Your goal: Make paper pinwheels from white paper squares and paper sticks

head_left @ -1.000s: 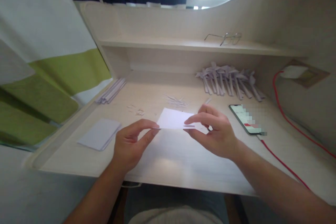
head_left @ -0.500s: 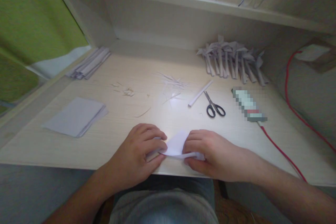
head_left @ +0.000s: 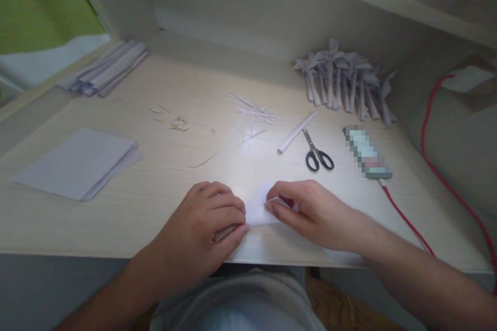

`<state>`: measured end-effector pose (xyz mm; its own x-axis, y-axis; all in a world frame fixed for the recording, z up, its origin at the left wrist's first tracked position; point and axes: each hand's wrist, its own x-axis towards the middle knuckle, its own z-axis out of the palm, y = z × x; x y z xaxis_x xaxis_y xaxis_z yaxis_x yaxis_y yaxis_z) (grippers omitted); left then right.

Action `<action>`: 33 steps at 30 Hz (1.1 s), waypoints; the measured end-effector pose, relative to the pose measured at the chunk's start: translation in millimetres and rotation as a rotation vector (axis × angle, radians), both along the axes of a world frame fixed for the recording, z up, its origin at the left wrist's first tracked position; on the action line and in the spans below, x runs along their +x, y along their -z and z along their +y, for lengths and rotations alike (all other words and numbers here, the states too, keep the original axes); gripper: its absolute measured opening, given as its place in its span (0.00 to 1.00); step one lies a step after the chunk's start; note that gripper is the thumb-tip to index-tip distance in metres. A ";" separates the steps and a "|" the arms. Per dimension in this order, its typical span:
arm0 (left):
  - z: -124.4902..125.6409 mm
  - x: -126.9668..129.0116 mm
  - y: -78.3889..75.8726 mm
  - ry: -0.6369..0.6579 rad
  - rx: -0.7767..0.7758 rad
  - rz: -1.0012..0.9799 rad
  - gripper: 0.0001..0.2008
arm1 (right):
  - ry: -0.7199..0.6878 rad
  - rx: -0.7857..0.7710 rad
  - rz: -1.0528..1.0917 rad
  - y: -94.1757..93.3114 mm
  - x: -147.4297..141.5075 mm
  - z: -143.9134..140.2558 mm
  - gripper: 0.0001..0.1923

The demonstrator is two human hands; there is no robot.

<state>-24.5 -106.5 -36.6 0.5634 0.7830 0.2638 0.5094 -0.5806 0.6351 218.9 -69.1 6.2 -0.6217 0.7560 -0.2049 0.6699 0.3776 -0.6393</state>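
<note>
A folded sheet of white paper (head_left: 258,212) lies at the desk's front, partly covered by both hands. On its left end, my left hand (head_left: 217,222) is closed, fingers and thumb bent onto the paper. My right hand (head_left: 306,209) pinches a folded edge of the same sheet between thumb and fingers. Beyond the right hand lie black-handled scissors (head_left: 316,155), blades slightly apart, and a rolled white paper tube (head_left: 297,133). The paper's far corner is hidden under the right fingers.
A stack of paper sheets (head_left: 77,163) lies left, with paper strips (head_left: 112,67) behind it. Paper scraps (head_left: 254,111) are scattered mid-desk. Several paper pinwheels (head_left: 341,75) lean at the back right. A phone (head_left: 367,152) with a red cable (head_left: 407,217) lies to the right.
My right hand has moved from the paper's near edge slightly up and left, folding that edge over. My left hand stays on the paper. The camera view has tilted.
</note>
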 end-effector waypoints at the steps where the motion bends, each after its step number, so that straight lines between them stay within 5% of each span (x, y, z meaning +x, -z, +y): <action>1: 0.2 -0.1 0.7 -0.007 -0.005 -0.001 0.04 | 0.003 0.009 0.007 1.4 0.1 0.5 0.09; 18: 2.5 -3.3 6.2 -0.092 0.003 0.111 0.02 | -0.025 0.160 -0.187 1.2 -13.3 1.5 0.10; 33: -1.1 -7.6 5.8 -0.137 0.007 0.063 0.02 | -0.037 0.363 -0.226 29.1 -15.4 -11.1 0.14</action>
<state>-32.1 -107.7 -42.3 0.4669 0.8520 0.2368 0.6233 -0.5070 0.5954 203.4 -80.1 -22.9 -0.6195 0.7823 -0.0641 0.7599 0.5773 -0.2989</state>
